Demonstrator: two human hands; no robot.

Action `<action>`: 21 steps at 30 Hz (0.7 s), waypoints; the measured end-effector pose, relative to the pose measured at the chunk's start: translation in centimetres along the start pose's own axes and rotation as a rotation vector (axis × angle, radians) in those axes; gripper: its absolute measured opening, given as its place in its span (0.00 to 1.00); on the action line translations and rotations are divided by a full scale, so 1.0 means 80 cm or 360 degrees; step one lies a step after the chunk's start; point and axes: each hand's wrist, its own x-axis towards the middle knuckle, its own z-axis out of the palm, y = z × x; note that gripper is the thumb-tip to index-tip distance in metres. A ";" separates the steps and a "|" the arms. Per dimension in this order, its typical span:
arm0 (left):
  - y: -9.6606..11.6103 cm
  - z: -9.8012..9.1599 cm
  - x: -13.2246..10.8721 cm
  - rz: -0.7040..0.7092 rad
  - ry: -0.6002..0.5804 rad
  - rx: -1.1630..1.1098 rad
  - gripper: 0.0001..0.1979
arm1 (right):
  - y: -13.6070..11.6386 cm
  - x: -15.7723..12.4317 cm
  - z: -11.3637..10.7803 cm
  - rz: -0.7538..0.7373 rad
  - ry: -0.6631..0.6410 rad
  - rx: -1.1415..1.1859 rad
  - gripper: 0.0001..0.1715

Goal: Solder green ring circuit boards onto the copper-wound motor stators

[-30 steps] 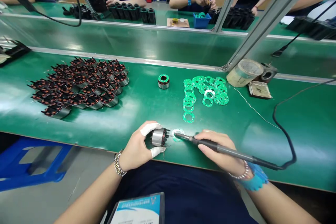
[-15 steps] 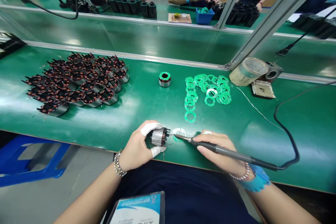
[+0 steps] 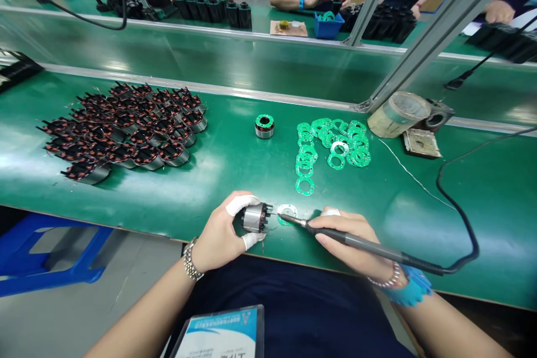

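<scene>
My left hand (image 3: pixel 224 230), with white tape on thumb and finger, is closed around a motor stator (image 3: pixel 253 218) lying on its side, its wire leads facing right. In my right hand (image 3: pixel 350 238) is a black soldering iron (image 3: pixel 339 235), held like a pen. The iron's tip points left at a thin wire lead of the stator; whether it touches cannot be made out. Just beneath the tip lies a ring-shaped circuit board (image 3: pixel 287 209) on the green bench. Farther back, another stator (image 3: pixel 264 128) stands upright with a green ring board on top.
Many stators (image 3: pixel 126 128) crowd the left of the bench (image 3: pixel 235 168). Green ring boards (image 3: pixel 305 185) lie in overlapping rows right of centre. At the right are a round tub (image 3: pixel 398 114), a small square tray (image 3: pixel 422 142) and the iron's cable (image 3: pixel 457 207). Co-workers sit across a metal frame.
My hands, the stator and the soldering iron hold nearly the same pose. Across the bench, a co-worker's hands with a brush have shifted slightly, and another hand has appeared at the far right.
</scene>
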 end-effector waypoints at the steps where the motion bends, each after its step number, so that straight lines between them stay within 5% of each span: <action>1: 0.000 0.000 0.000 -0.0002 -0.0004 0.0013 0.22 | 0.001 -0.001 0.000 -0.0007 -0.0010 -0.0004 0.08; 21: 0.003 -0.001 0.001 -0.0002 -0.0012 0.0005 0.22 | 0.019 -0.011 0.007 -0.0137 0.0385 -0.0116 0.12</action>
